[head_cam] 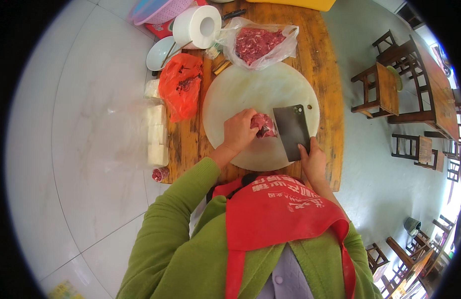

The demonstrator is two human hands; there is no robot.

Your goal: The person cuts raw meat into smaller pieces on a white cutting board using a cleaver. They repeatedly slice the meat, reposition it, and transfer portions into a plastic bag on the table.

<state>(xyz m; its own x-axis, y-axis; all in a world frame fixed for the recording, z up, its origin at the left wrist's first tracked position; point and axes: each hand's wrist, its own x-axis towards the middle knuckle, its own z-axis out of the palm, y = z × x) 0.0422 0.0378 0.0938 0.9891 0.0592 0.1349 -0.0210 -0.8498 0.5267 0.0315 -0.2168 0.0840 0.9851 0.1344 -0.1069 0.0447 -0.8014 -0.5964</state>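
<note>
A round white cutting board [252, 88] lies on the wooden table in front of me. On it, my left hand [241, 128] grips a chunk of raw red meat [264, 125] from its left side. My right hand [313, 159] holds a cleaver [291, 130] at the board's right side, thumb against the dark blade. The blade lies nearly flat to my view, its left edge close beside the meat. Just past the board's far edge, a clear plastic bag [230, 48] holds a heap of cut raw meat [258, 44]. The cleaver's handle is mostly hidden in my fingers.
Left of the board, a red plastic bag [181, 84] lies on the wooden table [329, 112]. Behind it are a pale bowl [155, 54] with chopsticks, a toilet paper roll [183, 28] and a black-handled utensil [234, 14]. White packets [157, 134] line the left edge. Wooden stools [387, 89] stand rightward.
</note>
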